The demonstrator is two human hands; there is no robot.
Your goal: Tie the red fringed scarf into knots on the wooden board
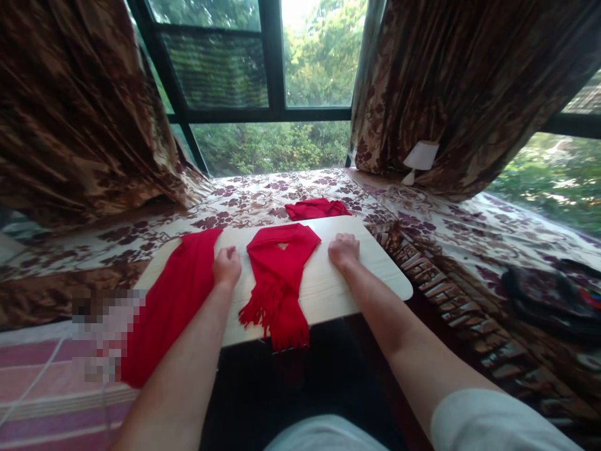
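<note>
A red scarf (pixel 282 269) with fringed ends lies on a pale wooden table (pixel 380 275), looped at the top with its two tails crossed. The fringe hangs over the table's near edge. To its left, my left hand (pixel 228 266) rests with fingers curled in and nothing visible in them, against the edge of a larger red cloth (pixel 178 300). That cloth drapes over the table's left side. On the right, my right hand (pixel 345 249) is closed in a fist on the tabletop, apart from the scarf.
Behind the table, another red cloth (pixel 317 208) lies bunched on a floral-patterned cover (pixel 263 194). A small white lamp (pixel 421 155) stands at the back right near the curtains. A dark bag (pixel 544 300) lies far right. Striped bedding (pixel 47 382) is at the lower left.
</note>
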